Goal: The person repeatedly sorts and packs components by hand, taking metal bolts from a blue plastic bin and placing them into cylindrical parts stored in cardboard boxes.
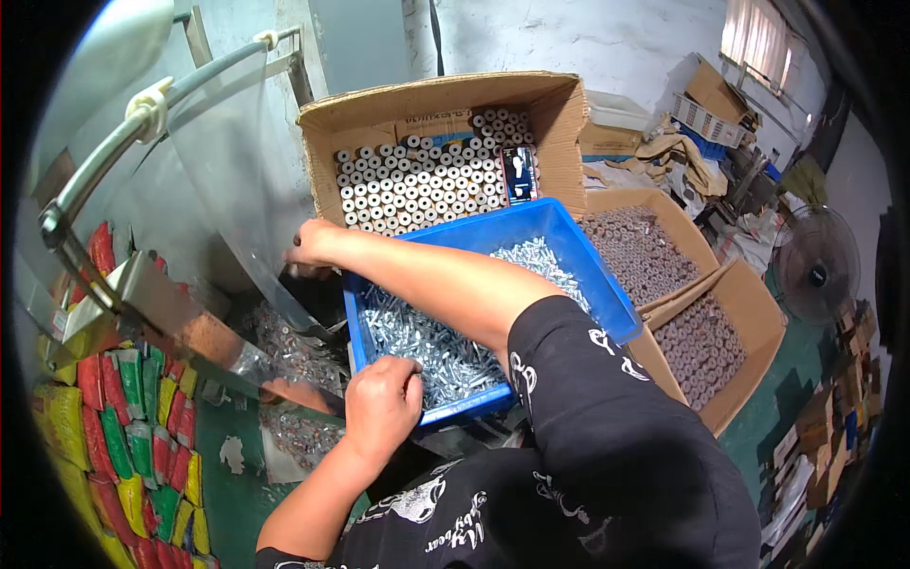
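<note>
A blue plastic bin [611, 308] full of small shiny metal screw-like pieces [422, 346] stands in front of me. My left hand [381, 403] is at the bin's near left corner with its fingers curled in; anything inside them is hidden. My right arm crosses over the bin. At its end, my right hand [315, 244] is closed beside the bin's far left corner, next to a clear plastic sheet [223, 161]; I cannot make out what it grips. Behind the bin, a cardboard box [441, 93] holds rows of white cylinders with dark centre holes [417, 190].
A phone [518, 174] leans among the cylinders. Two cartons of ring-shaped parts [635, 247] stand at right, with a fan [815, 270] beyond. A curved metal frame [133, 123] rises at left above filled plastic bags [303, 431] and stacked red, green and yellow packets [142, 446].
</note>
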Tool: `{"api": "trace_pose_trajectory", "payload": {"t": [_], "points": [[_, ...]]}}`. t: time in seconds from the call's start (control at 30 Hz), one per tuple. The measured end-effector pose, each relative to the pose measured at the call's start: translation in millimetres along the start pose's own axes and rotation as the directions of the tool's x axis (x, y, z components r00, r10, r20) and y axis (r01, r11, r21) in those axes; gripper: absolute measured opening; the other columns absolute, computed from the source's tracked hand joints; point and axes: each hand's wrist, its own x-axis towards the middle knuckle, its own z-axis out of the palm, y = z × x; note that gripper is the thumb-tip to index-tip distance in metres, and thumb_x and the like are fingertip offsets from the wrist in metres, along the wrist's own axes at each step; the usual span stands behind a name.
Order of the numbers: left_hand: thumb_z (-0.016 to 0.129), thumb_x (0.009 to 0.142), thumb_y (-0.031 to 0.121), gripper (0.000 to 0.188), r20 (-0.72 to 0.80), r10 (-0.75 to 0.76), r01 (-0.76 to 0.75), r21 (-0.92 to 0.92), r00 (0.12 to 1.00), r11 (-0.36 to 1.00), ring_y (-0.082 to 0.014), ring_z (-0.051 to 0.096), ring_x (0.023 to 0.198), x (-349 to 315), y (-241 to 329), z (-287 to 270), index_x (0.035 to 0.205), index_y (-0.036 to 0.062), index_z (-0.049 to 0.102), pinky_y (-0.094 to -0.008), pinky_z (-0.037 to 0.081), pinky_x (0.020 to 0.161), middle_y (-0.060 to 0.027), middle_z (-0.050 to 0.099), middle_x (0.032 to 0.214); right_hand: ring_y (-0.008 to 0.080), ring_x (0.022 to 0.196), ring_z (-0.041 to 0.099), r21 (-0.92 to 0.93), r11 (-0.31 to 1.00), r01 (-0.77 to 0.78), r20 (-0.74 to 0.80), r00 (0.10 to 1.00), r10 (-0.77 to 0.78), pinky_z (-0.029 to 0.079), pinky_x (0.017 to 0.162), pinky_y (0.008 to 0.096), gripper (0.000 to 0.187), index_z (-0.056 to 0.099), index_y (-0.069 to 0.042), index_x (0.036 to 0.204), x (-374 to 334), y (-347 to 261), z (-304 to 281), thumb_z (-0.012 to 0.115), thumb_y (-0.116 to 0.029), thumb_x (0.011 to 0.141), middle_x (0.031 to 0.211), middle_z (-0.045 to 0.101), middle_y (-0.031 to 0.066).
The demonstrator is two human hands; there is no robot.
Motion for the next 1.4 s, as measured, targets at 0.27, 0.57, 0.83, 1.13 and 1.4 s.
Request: {"api": "trace_pose_trajectory", "payload": {"t": [0.27,0.57,0.83,1.13,1.4], "points": [[0.061,0.073,0.003,0.005,-0.024,-0.004,0.005,0.008,1.000,1.000,-0.0338,0.063,0.069,-4.2,0.8,-0.7,0.076,0.0019,0.065,-0.0416,0.051,0.066,-0.0167,0.064,0.075,0.0339,0.089,0.064,-0.441,0.819,0.368,0.053,0.921,-0.386,0.050,0.081,0.0425,0.029,0.067,-0.006,0.103,-120.3,123.8,-73.2,0.060,-0.025,0.082,0.095,0.067,0.0180],[0.060,0.074,0.002,0.008,-0.085,0.002,-0.004,-0.020,0.996,1.000,-0.0336,0.064,0.070,-5.0,1.7,1.5,0.077,0.0017,0.066,-0.0396,0.052,0.066,-0.0167,0.064,0.077,0.0373,0.108,0.058,-0.725,0.686,-0.067,0.084,0.979,0.184,0.046,0.093,0.0423,0.068,0.054,-0.001,0.118,-232.5,225.3,-94.8,0.081,-0.036,0.067,0.113,0.061,0.0223],[0.058,0.074,0.000,0.008,-0.087,0.027,-0.026,0.009,0.996,1.000,-0.0311,0.063,0.067,-3.8,-2.6,6.3,0.078,0.0011,0.065,-0.0381,0.050,0.063,-0.0159,0.064,0.076,0.0357,0.101,0.061,-0.647,0.760,0.058,0.131,0.991,0.035,0.048,0.086,0.0420,0.047,0.061,-0.007,0.111,-224.4,239.5,-105.0,0.077,-0.027,0.072,0.103,0.065,0.0177],[0.057,0.075,-0.001,0.013,-0.112,-0.008,0.001,-0.064,0.994,0.998,-0.0272,0.063,0.065,-4.8,-0.5,3.3,0.082,0.0003,0.067,-0.0340,0.050,0.062,-0.0153,0.064,0.076,0.0317,0.081,0.065,-0.612,0.785,0.094,0.077,0.995,-0.059,0.050,0.073,0.0404,0.022,0.069,-0.006,0.098,-216.6,249.5,-104.7,0.071,-0.014,0.077,0.086,0.068,0.0155],[0.057,0.075,-0.001,0.012,-0.101,0.000,-0.013,-0.133,0.995,0.991,-0.0291,0.063,0.067,-8.2,-4.3,0.6,0.081,0.0010,0.067,-0.0351,0.050,0.062,-0.0154,0.064,0.077,0.0093,0.058,0.051,0.829,0.558,-0.043,-0.009,0.996,0.091,0.040,0.045,0.0217,0.021,0.058,0.000,0.098,-230.9,217.8,-141.5,0.063,-0.020,0.090,0.071,0.056,0.0028]]}}
